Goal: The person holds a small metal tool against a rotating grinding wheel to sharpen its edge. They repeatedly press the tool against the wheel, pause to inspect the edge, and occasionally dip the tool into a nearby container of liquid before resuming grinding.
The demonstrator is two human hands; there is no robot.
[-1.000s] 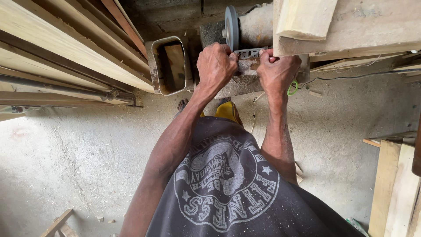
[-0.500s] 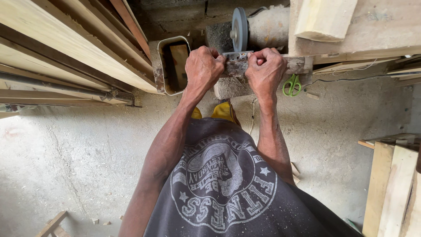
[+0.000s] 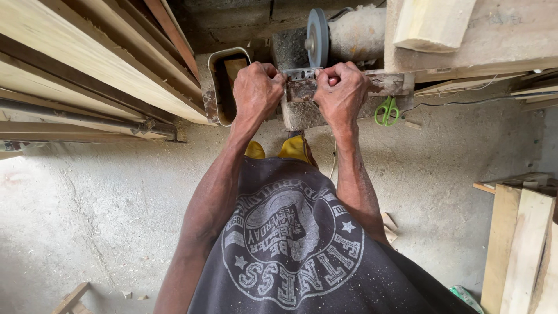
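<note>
Blade (image 3: 302,74): a small flat piece of grey metal, pinched between both hands and held right at the rim of the grinding wheel (image 3: 317,37), just below it. Only a short strip shows between the knuckles; it looks pale, with a toothed or notched upper edge, though it is too small to be sure. It seems to rest on the rusty bar (image 3: 372,84) that runs to the right under the wheel.

The left hand (image 3: 257,92) is closed into a tight fist on the blade's left end; the right hand (image 3: 340,92) is closed the same way on its right end, thumbs tucked close to the metal. Both sets of knuckles sit very near the wheel.

My judgement of the risks: with the fingers so close to the wheel, a slip or a snatch of the blade could carry a knuckle onto the stone. So short a grip leaves little margin. If the blade tilts, its edge could be ground unevenly or dig in and be thrown. Held too long against the wheel, the metal may heat and burn the fingertips. No guard over the wheel is visible, so grit could fly toward the face.

Left of the wheel stands a metal tin (image 3: 228,84); green scissors (image 3: 386,111) hang to the right, below the bar.
</note>
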